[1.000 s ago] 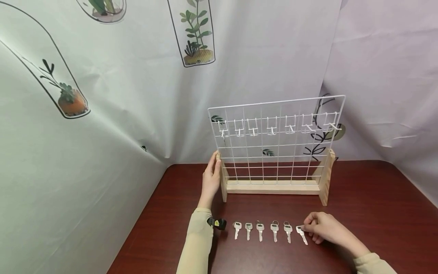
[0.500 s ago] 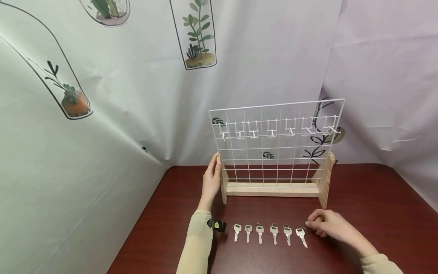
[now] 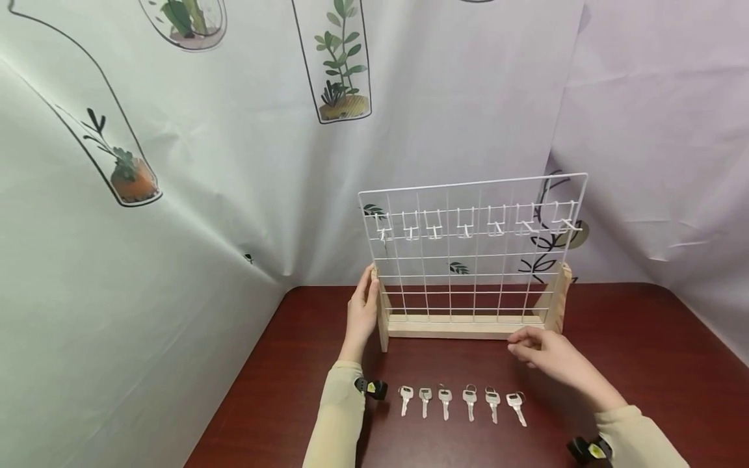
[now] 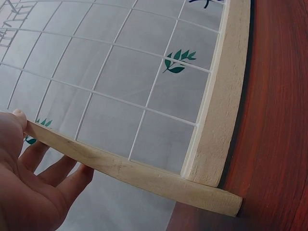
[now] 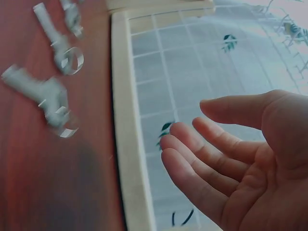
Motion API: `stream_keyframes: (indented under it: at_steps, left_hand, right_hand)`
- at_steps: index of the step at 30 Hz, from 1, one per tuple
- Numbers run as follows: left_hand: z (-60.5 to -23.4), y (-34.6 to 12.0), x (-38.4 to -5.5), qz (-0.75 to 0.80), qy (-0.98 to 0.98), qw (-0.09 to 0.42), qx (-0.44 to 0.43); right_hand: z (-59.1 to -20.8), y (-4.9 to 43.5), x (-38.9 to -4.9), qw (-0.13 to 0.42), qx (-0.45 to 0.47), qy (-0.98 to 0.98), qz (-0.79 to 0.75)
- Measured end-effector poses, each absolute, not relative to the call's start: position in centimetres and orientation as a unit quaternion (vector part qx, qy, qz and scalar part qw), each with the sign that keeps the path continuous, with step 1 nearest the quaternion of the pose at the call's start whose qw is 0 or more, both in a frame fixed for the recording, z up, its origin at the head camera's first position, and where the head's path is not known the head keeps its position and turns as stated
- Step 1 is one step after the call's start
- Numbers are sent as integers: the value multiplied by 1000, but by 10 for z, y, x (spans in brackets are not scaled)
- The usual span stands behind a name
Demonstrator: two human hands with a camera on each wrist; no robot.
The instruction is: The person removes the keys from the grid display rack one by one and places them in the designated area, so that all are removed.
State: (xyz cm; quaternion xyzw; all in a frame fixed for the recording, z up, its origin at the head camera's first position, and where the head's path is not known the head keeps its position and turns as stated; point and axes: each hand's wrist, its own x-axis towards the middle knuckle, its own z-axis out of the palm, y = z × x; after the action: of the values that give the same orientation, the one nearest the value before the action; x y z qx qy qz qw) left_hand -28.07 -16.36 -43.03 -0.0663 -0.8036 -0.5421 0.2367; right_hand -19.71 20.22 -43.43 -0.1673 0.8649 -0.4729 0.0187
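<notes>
My left hand (image 3: 361, 315) grips the left wooden end post of a white wire grid rack (image 3: 456, 328). In the left wrist view, the thumb is on one side of that post (image 4: 144, 179) and the fingers on the other. My right hand (image 3: 550, 354) is before the right part of the rack's base bar, fingers loosely bent and holding nothing. Several silver keys with rings lie in a row on the table; the rightmost key (image 3: 516, 404) is tilted. White hooks (image 3: 465, 229) line the grid's upper part. Something thin and silvery (image 3: 385, 246) hangs at the leftmost hook.
The dark red wooden table (image 3: 281, 403) runs back to a pale curtain (image 3: 456, 84) printed with plants. A black wrist camera (image 3: 374, 389) is on the left arm, and another black camera (image 3: 588, 450) on the right arm.
My right hand has let go of the rightmost key and moved up and away from it, toward the rack's base. The left hand stays on the post.
</notes>
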Motion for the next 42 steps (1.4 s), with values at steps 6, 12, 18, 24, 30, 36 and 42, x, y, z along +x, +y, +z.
stream_keyframes:
  at_steps: [6,12,18,24,30,36,42]
  left_hand:
    - [-429,-163,-279,-541,-805,235,-61]
    - [-431,-165,-279,-536,-806,240,-69]
    - [-433,-165,-279,-532,-810,237,-67]
    - [-433,-165,-280,-535,-807,240,-70]
    - [-433,-165,-280,-534,-807,241,-69]
    - [-433,-165,-281,-539,-804,242,-72]
    - [-432,-165,-281,-543,-801,241,-71]
  right_hand:
    - [-418,180,-208,-19,-188,856,-482]
    - [-399,156,-214,-64,-168,877,-446]
    - [-387,136,-219,-88,-168,869,-458]
    - [-383,115,-224,-103,-167,844,-500]
    - [-377,97,-229,-97,-166,803,-564]
    - [-366,83,-234,-90,-161,780,-598]
    - [-357,71,-234,-79,-170,750,-635]
